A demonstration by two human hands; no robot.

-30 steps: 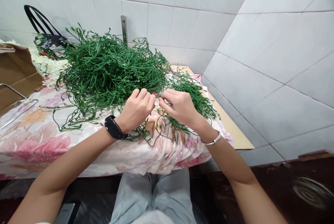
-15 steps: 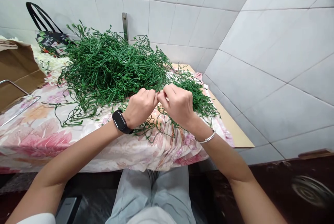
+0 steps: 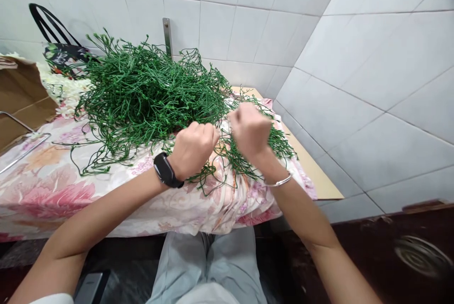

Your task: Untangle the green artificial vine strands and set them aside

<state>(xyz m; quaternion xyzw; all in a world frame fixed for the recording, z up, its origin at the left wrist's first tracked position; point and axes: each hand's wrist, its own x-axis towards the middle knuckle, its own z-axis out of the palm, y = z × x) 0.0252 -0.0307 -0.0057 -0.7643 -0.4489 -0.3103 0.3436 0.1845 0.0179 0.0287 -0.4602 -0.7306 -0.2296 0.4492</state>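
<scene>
A big tangled heap of green artificial stems [image 3: 142, 91] lies on a table covered with a pink floral cloth [image 3: 53, 186]. My left hand [image 3: 193, 148], with a black watch on the wrist, is curled closed at the near edge of the heap, pinching thin green stems. My right hand [image 3: 250, 129], with a silver bracelet on the wrist, is raised just to its right, closed in a fist and blurred by motion. A smaller bunch of green stems [image 3: 269, 143] spreads under and behind it. What the right fingers hold is hidden.
A brown cardboard box [image 3: 17, 100] and a metal wire handle [image 3: 21, 138] sit at the left. White flowers [image 3: 67, 91] and a dark bag with black handles [image 3: 58, 48] lie behind the heap. White tiled walls close the back and right. My knees in grey trousers [image 3: 209, 266] are below the table.
My hands, which were touching fingertip to fingertip over the stems, have come apart. The right hand has lifted up and to the right in a fist; the left has stayed low.
</scene>
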